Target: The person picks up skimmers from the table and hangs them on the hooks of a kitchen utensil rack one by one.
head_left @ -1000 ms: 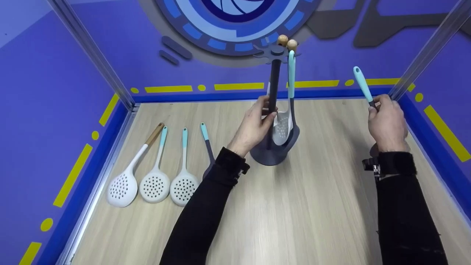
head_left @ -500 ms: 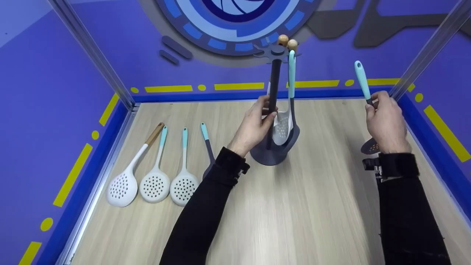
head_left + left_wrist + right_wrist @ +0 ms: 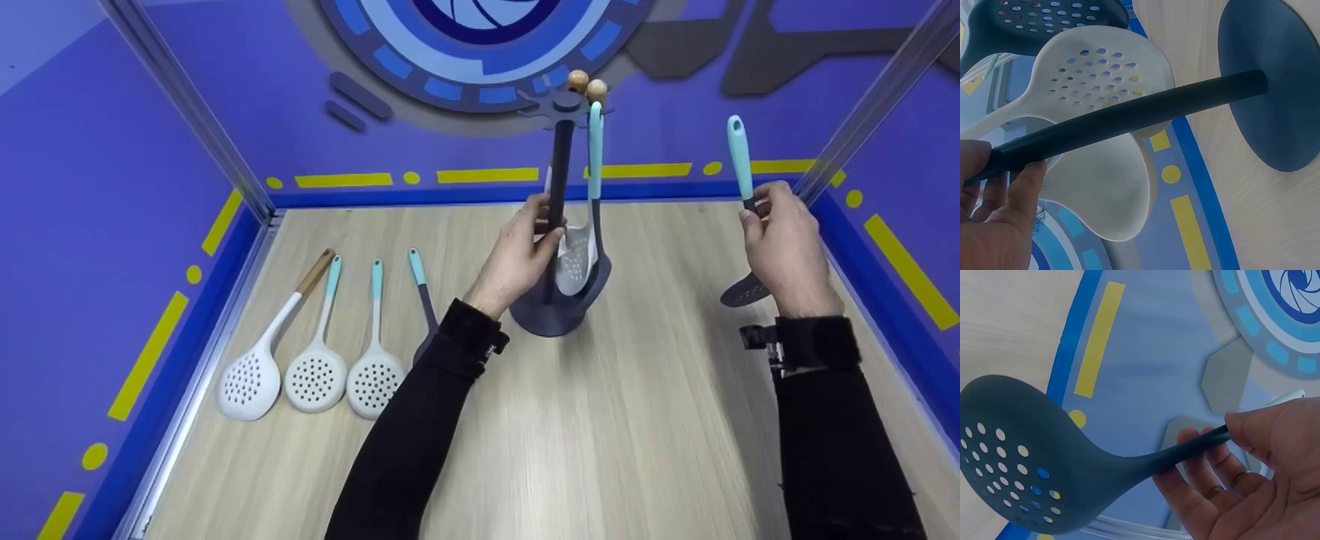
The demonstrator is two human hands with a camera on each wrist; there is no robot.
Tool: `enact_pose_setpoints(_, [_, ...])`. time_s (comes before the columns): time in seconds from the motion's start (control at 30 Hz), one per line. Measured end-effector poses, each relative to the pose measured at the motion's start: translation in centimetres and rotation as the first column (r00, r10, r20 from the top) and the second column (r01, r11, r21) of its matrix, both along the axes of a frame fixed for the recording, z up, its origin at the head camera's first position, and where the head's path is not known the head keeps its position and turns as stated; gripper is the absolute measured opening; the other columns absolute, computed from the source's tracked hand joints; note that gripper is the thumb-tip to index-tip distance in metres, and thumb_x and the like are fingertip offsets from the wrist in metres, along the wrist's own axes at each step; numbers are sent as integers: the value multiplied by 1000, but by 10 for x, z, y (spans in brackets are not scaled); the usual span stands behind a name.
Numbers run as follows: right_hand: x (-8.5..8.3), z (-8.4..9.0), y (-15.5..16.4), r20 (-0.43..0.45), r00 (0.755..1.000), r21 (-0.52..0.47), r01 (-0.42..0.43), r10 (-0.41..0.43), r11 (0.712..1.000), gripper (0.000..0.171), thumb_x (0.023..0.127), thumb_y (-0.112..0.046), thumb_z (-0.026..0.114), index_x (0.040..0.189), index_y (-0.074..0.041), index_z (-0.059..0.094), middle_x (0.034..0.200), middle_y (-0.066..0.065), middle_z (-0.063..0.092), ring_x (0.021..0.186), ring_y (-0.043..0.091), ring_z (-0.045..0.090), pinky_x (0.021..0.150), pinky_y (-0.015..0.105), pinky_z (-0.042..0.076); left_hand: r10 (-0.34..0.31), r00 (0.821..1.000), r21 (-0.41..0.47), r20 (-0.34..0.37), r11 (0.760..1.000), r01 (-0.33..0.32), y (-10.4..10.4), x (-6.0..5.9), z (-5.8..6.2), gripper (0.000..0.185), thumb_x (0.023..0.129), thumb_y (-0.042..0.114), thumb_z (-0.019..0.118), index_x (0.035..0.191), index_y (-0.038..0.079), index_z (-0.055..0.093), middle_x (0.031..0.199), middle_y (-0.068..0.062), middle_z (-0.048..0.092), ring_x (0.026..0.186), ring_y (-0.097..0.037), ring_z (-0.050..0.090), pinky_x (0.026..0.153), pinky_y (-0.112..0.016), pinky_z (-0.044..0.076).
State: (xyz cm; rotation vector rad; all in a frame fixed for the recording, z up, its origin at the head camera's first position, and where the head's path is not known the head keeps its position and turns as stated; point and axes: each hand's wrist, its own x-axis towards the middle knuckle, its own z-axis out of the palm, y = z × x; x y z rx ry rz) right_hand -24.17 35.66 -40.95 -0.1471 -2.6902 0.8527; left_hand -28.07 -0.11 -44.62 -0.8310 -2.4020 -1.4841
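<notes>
Right hand (image 3: 784,244) pinched dark skimmer (image 3: 742,225), handle up, right of rack (image 3: 559,217); left hand (image 3: 517,255) gripped rack pole.

1. A pale wood-grain tabletop (image 3: 600,420) fills the floor of the booth.
2. Purple walls (image 3: 90,225) carry yellow dashes and a blue base strip.
3. A blue circular emblem (image 3: 480,37) marks the back wall.
4. Metal corner posts (image 3: 187,112) rise at both back corners.
</notes>
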Motion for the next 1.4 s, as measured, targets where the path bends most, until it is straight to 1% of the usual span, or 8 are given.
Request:
enact_pose_setpoints(0.17, [4, 4, -4, 5, 1000, -23, -13, 14, 1000, 40, 112, -25, 45, 144, -1, 46, 130, 27, 58, 117, 44, 62, 87, 59, 52, 0, 1000, 7, 5, 1000, 0, 0, 0, 0, 42, 107, 16, 59, 146, 11, 45, 124, -6, 67, 114, -16, 70, 99, -21, 55])
enact_pose_setpoints(0.37, [9, 7, -9, 4, 999, -52, -42, 42, 998, 41, 112, -28, 46, 145, -4, 44, 130, 25, 59, 117, 43, 64, 86, 57, 52, -5, 1000, 18, 15, 1000, 5, 1, 0, 0, 42, 107, 15, 58, 146, 9, 45, 125, -6, 66, 114, -15, 70, 99, -20, 55])
enact_pose_setpoints(0.43, [11, 8, -11, -8, 998, -54, -58, 57, 997, 41, 111, -29, 47, 144, -4, 45, 129, 24, 60, 116, 42, 65, 85, 53, 52, -5, 1000, 23, 13, 1000, 5, 2, -1, 0, 41, 107, 14, 59, 145, 9, 46, 124, -6, 66, 113, -15, 70, 99, -20, 55])
enact_pose_setpoints(0.57, [16, 11, -14, -32, 996, -56, -81, 80, 995, 42, 111, -31, 49, 144, -6, 46, 127, 20, 64, 112, 38, 67, 82, 40, 50, -3, 1000, 26, 6, 1000, 3, 2, -1, -1, 40, 107, 13, 59, 145, 8, 47, 123, -7, 67, 112, -16, 71, 99, -21, 56])
enact_pose_setpoints(0.77, [23, 16, -21, -34, 995, -75, -95, 93, 993, 44, 110, -34, 49, 145, -8, 45, 129, 19, 63, 113, 35, 67, 84, 38, 50, -3, 1000, 31, 13, 1000, 3, 1, -1, -1, 40, 107, 13, 59, 145, 8, 47, 123, -8, 67, 112, -17, 71, 99, -21, 56])
enact_pose_setpoints(0.93, [28, 20, -26, -46, 993, -79, -110, 107, 991, 43, 110, -34, 51, 144, -9, 46, 127, 16, 64, 110, 30, 67, 79, 22, 47, -2, 1000, 25, 12, 1000, 2, 1, -1, -1, 41, 107, 13, 58, 146, 8, 46, 123, -7, 66, 113, -17, 70, 100, -20, 55])
enact_pose_setpoints(1.03, [31, 23, -29, -58, 992, -78, -118, 114, 990, 42, 109, -33, 53, 143, -9, 47, 126, 14, 65, 108, 27, 67, 76, 17, 46, -5, 1000, 23, 14, 1000, 5, 1, -1, -1, 42, 107, 14, 58, 146, 8, 46, 124, -8, 66, 114, -17, 70, 100, -22, 55])
enact_pose_setpoints(1.4, [38, 31, -37, -101, 984, -106, -158, 147, 982, 39, 108, -30, 57, 139, -9, 50, 123, 11, 64, 94, -2, 60, 72, 11, 47, -15, 999, 21, 34, 1000, 14, 1, -1, -1, 43, 108, 17, 57, 148, 10, 44, 125, -6, 64, 115, -15, 69, 99, -24, 57])
